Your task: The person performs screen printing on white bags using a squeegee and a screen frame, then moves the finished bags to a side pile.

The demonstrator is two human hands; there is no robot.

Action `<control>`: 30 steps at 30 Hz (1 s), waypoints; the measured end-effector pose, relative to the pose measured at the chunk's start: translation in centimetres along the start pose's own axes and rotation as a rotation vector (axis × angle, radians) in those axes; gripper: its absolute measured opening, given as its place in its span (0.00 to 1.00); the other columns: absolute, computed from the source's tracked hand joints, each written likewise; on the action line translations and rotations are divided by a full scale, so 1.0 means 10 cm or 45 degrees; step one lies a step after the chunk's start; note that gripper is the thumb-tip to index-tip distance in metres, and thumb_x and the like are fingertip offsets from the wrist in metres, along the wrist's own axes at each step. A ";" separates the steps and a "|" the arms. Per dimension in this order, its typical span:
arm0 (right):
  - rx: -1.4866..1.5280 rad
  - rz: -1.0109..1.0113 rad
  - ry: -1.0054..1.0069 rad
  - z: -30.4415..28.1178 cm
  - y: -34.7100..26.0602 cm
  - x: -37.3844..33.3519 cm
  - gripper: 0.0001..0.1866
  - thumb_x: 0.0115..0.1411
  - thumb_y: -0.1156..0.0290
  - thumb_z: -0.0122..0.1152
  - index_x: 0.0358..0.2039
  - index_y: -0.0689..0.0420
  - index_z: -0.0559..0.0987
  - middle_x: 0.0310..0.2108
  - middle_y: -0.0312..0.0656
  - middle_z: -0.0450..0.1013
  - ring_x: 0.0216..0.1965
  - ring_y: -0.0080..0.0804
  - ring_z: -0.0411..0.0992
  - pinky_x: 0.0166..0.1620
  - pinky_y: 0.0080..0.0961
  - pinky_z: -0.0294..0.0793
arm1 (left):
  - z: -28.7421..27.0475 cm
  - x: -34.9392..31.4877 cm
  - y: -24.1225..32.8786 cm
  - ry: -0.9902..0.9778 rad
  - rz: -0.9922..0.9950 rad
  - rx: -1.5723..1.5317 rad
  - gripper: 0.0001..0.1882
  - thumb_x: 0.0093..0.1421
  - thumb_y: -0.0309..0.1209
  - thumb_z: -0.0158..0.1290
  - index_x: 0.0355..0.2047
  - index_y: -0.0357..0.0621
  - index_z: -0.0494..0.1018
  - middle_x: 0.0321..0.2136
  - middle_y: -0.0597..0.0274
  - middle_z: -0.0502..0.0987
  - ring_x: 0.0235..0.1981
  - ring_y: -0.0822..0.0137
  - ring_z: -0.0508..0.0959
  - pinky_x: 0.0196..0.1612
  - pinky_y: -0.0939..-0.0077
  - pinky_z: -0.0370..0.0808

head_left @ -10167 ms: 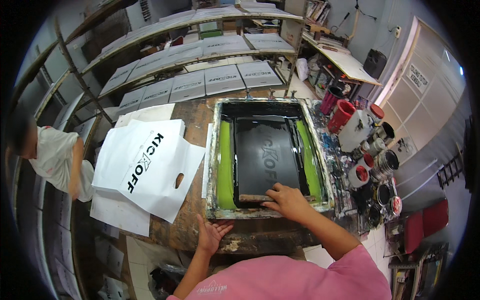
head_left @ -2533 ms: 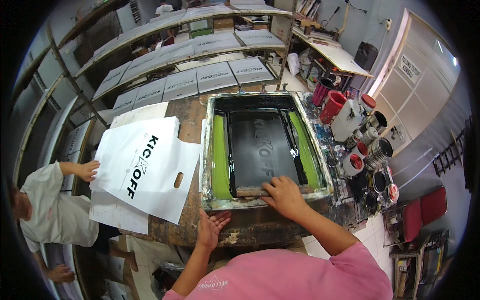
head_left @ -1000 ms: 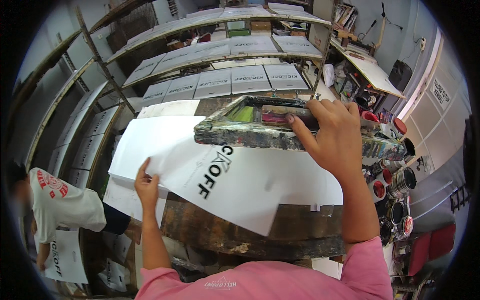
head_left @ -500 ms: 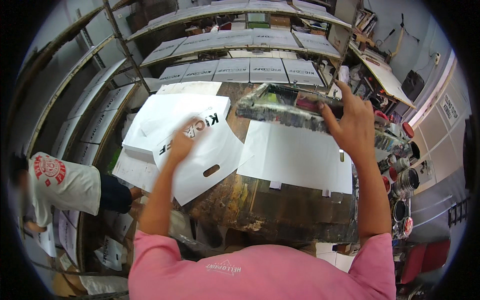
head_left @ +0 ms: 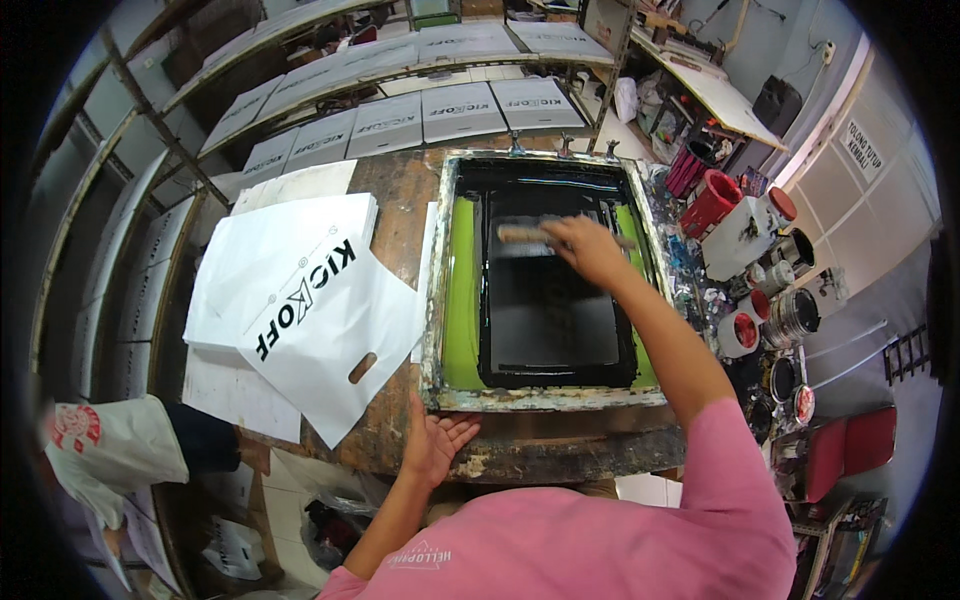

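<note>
Head view: the right hand is gripping the scraper, apparently inking the screen and next needing even pressure; the left hand is lying open.

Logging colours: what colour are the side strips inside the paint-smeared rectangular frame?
The side strips are lime green, clearest in head view.

Worktable packed from nine to three!

Worn wood, and at nine o'clock a pale board bears a stack of white bags; toward two, the screen frame lies flat; containers crowd three!
</note>
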State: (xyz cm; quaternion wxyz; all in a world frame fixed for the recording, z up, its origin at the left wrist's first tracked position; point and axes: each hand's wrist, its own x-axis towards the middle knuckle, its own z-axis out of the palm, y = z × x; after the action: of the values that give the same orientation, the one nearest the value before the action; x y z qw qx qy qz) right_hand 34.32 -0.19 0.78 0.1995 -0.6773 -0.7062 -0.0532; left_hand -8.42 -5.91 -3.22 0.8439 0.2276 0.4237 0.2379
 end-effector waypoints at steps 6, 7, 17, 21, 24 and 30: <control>-0.200 0.074 0.033 0.67 0.86 1.03 0.20 0.67 0.58 0.62 0.59 0.42 0.78 0.45 0.42 0.78 0.48 0.46 0.76 0.49 0.45 0.79 | -0.06 0.07 0.00 0.012 0.020 0.133 0.59 0.66 0.77 0.32 0.69 0.25 0.54 0.59 0.33 0.72 0.62 0.43 0.76 0.65 0.50 0.75; -0.210 0.079 0.049 0.74 0.94 1.10 0.20 0.67 0.57 0.62 0.58 0.42 0.78 0.44 0.42 0.78 0.48 0.46 0.77 0.48 0.45 0.80 | -0.07 0.06 0.01 0.011 0.016 0.119 0.59 0.67 0.77 0.31 0.69 0.25 0.54 0.59 0.33 0.72 0.62 0.43 0.76 0.65 0.50 0.75; -0.223 0.111 0.116 0.66 0.06 0.26 0.19 0.59 0.52 0.70 0.43 0.50 0.79 0.38 0.42 0.75 0.43 0.46 0.76 0.41 0.43 0.81 | -0.08 0.08 -0.02 0.062 -0.008 0.030 0.63 0.64 0.78 0.35 0.69 0.22 0.48 0.60 0.29 0.68 0.61 0.39 0.75 0.64 0.46 0.75; -0.142 0.080 0.066 0.49 -0.56 -0.38 0.20 0.57 0.55 0.72 0.45 0.51 0.80 0.38 0.42 0.74 0.42 0.45 0.75 0.41 0.41 0.79 | -0.06 0.04 0.00 0.029 0.018 0.018 0.62 0.65 0.78 0.35 0.71 0.24 0.45 0.62 0.30 0.67 0.61 0.41 0.75 0.64 0.48 0.76; -0.084 0.127 -0.028 0.25 -1.08 -0.86 0.22 0.57 0.57 0.73 0.49 0.52 0.82 0.39 0.42 0.75 0.42 0.45 0.75 0.41 0.40 0.79 | -0.13 0.03 -0.04 -0.081 0.075 0.016 0.59 0.67 0.76 0.34 0.70 0.25 0.47 0.61 0.32 0.69 0.60 0.42 0.77 0.65 0.49 0.75; -0.052 0.172 -0.241 -0.12 -1.67 -1.45 0.22 0.59 0.54 0.71 0.47 0.54 0.80 0.39 0.44 0.74 0.41 0.45 0.76 0.38 0.42 0.80 | -0.09 0.04 -0.08 -0.096 0.128 0.044 0.59 0.66 0.77 0.32 0.68 0.26 0.56 0.57 0.35 0.75 0.60 0.44 0.78 0.65 0.51 0.75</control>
State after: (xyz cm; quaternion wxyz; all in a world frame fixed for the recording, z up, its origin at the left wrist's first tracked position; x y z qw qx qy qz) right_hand 18.32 -15.49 0.01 0.1212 -0.7293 -0.6733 0.0100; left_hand -8.80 -6.17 -4.43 0.8422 0.2719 0.3836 0.2638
